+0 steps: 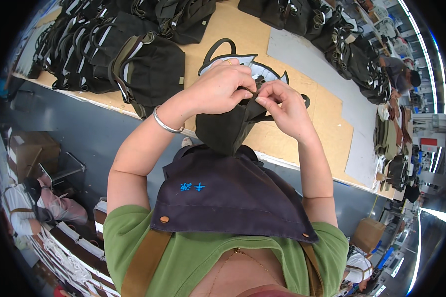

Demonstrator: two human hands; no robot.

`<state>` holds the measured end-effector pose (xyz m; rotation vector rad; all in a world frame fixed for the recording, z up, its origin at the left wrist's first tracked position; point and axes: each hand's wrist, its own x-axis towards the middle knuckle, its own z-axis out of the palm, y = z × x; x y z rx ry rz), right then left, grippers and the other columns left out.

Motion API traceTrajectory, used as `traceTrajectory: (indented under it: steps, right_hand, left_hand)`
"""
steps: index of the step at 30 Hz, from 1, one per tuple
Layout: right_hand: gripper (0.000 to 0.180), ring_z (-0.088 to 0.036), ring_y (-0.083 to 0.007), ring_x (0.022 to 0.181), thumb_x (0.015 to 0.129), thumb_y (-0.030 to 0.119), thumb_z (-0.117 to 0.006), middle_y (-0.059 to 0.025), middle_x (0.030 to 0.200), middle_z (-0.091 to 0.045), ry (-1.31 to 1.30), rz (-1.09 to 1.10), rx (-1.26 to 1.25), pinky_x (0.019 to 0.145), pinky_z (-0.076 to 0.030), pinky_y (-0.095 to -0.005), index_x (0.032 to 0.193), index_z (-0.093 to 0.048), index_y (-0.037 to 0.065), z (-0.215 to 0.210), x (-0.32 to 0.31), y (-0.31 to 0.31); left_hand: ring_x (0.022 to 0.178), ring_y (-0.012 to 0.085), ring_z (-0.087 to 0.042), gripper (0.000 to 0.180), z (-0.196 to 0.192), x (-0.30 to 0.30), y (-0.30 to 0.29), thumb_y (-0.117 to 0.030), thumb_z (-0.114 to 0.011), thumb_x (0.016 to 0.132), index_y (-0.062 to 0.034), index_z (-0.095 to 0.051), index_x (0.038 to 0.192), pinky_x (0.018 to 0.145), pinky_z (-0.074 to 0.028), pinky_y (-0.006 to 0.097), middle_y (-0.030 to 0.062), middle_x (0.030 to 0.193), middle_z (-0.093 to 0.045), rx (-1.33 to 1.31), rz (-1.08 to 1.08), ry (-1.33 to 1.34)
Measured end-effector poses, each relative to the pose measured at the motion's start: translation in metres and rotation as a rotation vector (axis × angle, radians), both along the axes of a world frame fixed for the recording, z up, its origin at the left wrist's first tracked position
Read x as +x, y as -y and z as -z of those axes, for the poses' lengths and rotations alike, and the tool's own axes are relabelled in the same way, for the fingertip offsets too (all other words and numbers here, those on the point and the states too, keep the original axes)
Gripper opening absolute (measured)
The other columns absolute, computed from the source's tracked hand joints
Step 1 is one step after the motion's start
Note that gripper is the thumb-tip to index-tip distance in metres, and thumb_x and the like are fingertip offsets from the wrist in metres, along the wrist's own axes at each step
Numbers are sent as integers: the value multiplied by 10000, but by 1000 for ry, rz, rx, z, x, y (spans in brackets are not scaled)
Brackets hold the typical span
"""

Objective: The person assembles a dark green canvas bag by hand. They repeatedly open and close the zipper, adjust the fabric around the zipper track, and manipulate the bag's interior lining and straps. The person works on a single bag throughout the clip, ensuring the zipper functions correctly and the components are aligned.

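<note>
A dark olive bag [220, 127] with a pale lining [269, 72] and a looped handle [220, 48] stands at the table's near edge, against my apron. My left hand [226, 85] pinches the bag's upper edge, where a short strip of brassy zipper teeth shows by the fingertips. Just beside it, my right hand [282, 105] pinches the same edge between thumb and forefinger. The two sets of fingertips nearly meet. Whether either one holds a zipper pull cannot be made out.
Finished-looking dark bags [151, 69] crowd the table's left side, and more bags [344, 54] line its far right. Brown board [322, 116] covers the tabletop. Co-workers sit at the lower left [22, 213] and right [400, 74]. Cardboard boxes [34, 151] stand on the floor.
</note>
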<state>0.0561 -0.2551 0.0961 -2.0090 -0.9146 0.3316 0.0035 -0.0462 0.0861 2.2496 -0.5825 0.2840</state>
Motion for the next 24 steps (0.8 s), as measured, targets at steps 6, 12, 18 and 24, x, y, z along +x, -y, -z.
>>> traceTrajectory:
  steps: [6, 12, 18, 24]
  right_hand:
    - [117, -575, -183, 673, 846, 100, -674, -78, 862, -604, 33, 7, -19, 627, -469, -307, 857, -603, 7, -3, -4, -3]
    - [128, -577, -202, 670, 850, 107, -669, -86, 875, -606, 77, 11, -18, 628, -470, -319, 851, -597, 1, -2, -5, -6]
    - [126, -580, -208, 681, 849, 105, -666, -89, 884, -604, 85, 8, -39, 637, -470, -323, 851, -594, 1, -4, -5, -8]
    - [119, -563, -208, 665, 847, 94, -664, -90, 849, -584, 85, 29, -58, 627, -462, -328, 851, -589, 2, -5, -6, -10]
  left_hand:
    - [778, 255, -473, 85, -2, -3, -2, -93, -686, 774, -47, -674, 844, 752, -396, 366, 49, 738, -551, 29, 5, -10]
    - [792, 237, -473, 67, -6, -6, -5, -94, -675, 788, -60, -676, 845, 795, -375, 364, 37, 732, -547, 63, -5, -45]
    - [889, 241, -523, 85, -5, -5, -6, -128, -652, 799, -76, -701, 845, 846, -378, 386, 30, 789, -598, 80, -14, -116]
    - [803, 246, -498, 75, -2, -2, -7, -107, -661, 785, -59, -679, 840, 792, -382, 376, 39, 748, -559, 37, 17, -78]
